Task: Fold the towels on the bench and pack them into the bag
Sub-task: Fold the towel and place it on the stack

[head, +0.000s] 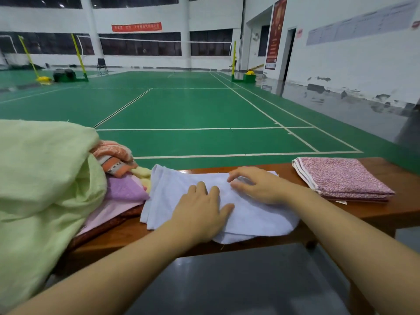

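Green badminton courts stretch out behind a polished wooden bench, where folding is under way. Both hands lie on a white towel spread mid-bench: the left hand rests flat with straight fingers pressing the cloth, and the right hand, just beside it, sits with fingers loosely bent on the fabric, seemingly smoothing or feeling for an edge; whether it pinches the cloth I cannot tell. To the right a pink patterned towel already sits folded. On the left wait an unfolded heap: a pale green towel, an orange striped towel and a purple towel. I judge the white towel half-folded; next comes another fold, needing an edge gripped and corners matched. No bag is visible, so nothing can be said of its contents.
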Available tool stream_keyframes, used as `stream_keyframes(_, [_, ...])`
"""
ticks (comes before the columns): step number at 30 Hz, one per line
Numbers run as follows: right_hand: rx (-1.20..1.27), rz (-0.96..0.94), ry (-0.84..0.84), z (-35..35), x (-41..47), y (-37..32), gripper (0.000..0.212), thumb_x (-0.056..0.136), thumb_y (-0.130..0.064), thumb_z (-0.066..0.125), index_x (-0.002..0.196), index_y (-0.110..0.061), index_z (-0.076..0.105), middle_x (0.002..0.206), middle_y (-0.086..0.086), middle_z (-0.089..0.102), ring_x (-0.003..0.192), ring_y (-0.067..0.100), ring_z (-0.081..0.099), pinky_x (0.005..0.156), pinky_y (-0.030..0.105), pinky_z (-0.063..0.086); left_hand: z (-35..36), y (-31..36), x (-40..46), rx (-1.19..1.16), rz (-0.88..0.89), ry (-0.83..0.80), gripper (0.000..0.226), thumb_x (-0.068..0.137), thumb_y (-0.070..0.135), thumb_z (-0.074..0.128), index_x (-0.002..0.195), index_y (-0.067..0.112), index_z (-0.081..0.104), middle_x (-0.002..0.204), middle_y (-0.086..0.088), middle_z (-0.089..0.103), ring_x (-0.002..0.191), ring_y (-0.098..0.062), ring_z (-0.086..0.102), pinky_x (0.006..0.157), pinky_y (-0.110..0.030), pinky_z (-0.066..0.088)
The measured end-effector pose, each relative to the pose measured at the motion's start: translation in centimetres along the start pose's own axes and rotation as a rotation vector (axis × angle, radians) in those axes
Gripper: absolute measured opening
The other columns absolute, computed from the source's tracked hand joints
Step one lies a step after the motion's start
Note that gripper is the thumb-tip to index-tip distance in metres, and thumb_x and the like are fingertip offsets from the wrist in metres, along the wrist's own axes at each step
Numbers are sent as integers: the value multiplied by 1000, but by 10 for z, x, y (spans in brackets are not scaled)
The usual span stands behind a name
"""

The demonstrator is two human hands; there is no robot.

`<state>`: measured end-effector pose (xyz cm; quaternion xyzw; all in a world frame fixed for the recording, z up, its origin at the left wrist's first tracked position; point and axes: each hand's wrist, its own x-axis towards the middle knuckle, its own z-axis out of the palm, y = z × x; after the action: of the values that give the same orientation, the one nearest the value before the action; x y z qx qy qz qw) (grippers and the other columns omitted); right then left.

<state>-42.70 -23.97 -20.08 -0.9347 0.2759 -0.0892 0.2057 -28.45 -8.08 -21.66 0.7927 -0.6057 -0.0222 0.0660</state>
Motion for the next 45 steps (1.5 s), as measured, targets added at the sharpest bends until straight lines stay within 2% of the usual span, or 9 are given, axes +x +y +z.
stream_keyframes(7, [-481,252,-162,-8,-12,-10,49,100,-64,30,146,-47,41,136,0,48,125,27,48,102,47,41,-11,-23,39,113,82,-202,52,101,28,43,151,30,32,145,-11,35,136,-33,34,109,-46,32])
stream_keyframes(11, [-390,266,-202,-19,-22,-31,43,105,-53,34,119,-28,66,110,6,66,78,18,60,79,36,50,-22,-35,67,61,266,-104,36,102,30,45,138,36,51,135,0,55,126,-27,50,96,-38,35])
stream_keyframes(16, [-275,450,158,-19,-15,-3,45,96,-51,51,78,-13,66,78,6,69,71,27,62,67,33,53,-29,-48,67,-141,114,126,26,95,17,57,119,26,61,125,0,61,115,-26,56,94,-41,47])
stream_keyframes(18, [-130,542,154,-15,-12,2,55,90,-56,62,59,-12,51,55,5,51,53,26,47,54,30,37,-34,-50,59,-105,-105,231,22,95,37,61,103,17,57,110,-5,61,98,-28,56,80,-38,47])
stream_keyframes(23, [34,616,111,-4,-9,-3,63,77,-53,81,57,-14,36,55,4,38,51,22,33,50,31,24,-27,-43,44,163,-266,-75,67,84,81,49,96,16,61,118,-9,67,104,-31,61,78,-34,43])
stream_keyframes(29, [217,630,96,-1,-7,-1,53,80,-43,83,62,-11,44,61,5,47,54,21,41,51,29,30,-11,-30,44,-91,-295,-57,47,91,54,61,70,18,41,80,-5,52,85,-31,54,72,-32,41])
stream_keyframes(32, [276,566,137,3,-10,-2,43,88,-39,72,65,-13,47,61,3,47,54,20,42,53,29,30,-9,-27,41,-301,-269,82,25,94,30,57,79,12,50,92,-7,62,85,-29,54,71,-32,40])
stream_keyframes(38, [556,456,342,10,-11,-5,53,94,-53,56,127,-13,60,122,3,66,106,25,64,98,46,52,-11,-36,39,-1358,-415,226,14,95,14,64,108,9,67,102,-9,72,93,-27,68,71,-30,53])
stream_keyframes(45, [680,356,579,16,-7,-14,27,97,-45,62,104,-18,64,102,1,71,97,22,67,91,47,54,-14,-44,50,-1868,-540,63,42,91,24,75,127,7,61,110,-14,75,96,-31,73,68,-40,59])
